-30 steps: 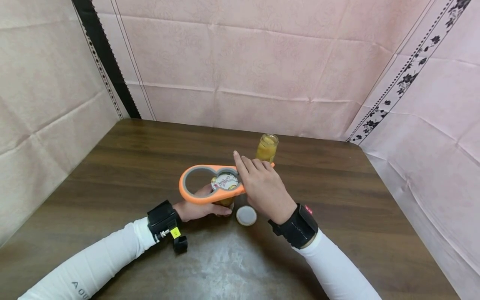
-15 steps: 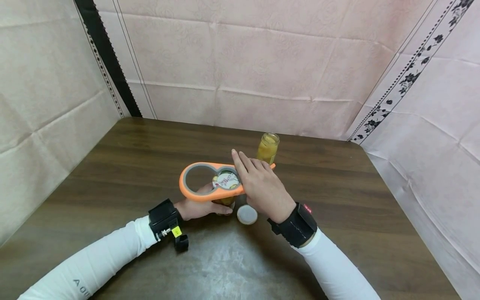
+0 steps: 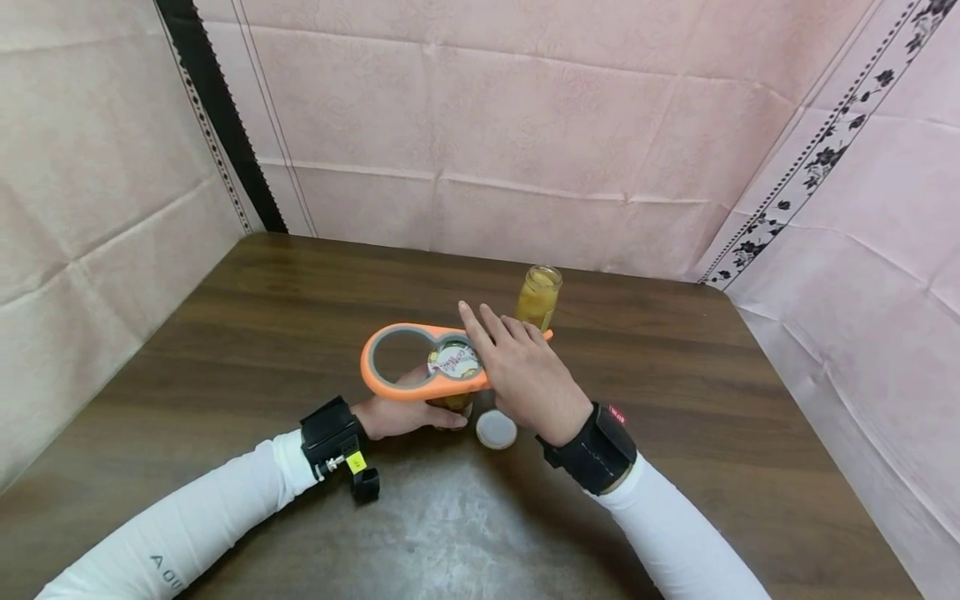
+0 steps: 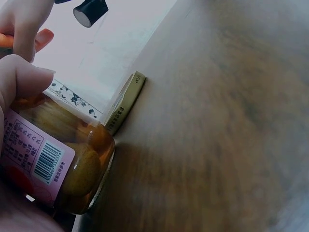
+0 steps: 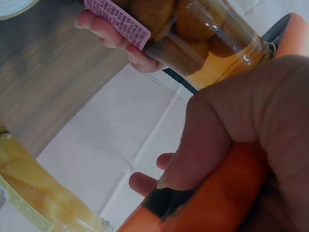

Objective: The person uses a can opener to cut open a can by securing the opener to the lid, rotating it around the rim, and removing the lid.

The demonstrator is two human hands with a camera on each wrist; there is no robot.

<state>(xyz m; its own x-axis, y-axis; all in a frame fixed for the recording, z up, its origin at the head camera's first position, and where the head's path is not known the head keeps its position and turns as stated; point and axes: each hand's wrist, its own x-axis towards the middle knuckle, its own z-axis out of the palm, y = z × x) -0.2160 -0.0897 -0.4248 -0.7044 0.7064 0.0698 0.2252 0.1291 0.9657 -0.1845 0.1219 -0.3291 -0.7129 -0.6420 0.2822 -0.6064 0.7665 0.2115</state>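
Observation:
An orange jar opener (image 3: 405, 385) with two grey-lined rings sits over a glass jar, its smaller ring around the jar's printed lid (image 3: 453, 360). My left hand (image 3: 393, 418) grips the jar from the left, under the opener. In the left wrist view the jar (image 4: 67, 169) shows brown contents and a pink barcode label. My right hand (image 3: 521, 375) lies on the opener's handle with its fingers stretched forward. In the right wrist view its thumb (image 5: 227, 125) wraps the orange handle (image 5: 217, 203), with the jar (image 5: 203, 34) just beyond.
A loose white lid (image 3: 496, 430) lies on the brown table (image 3: 262, 333) just right of the held jar. A second, open jar of yellow contents (image 3: 537, 297) stands behind my right hand. Pink cloth walls close in the back and both sides.

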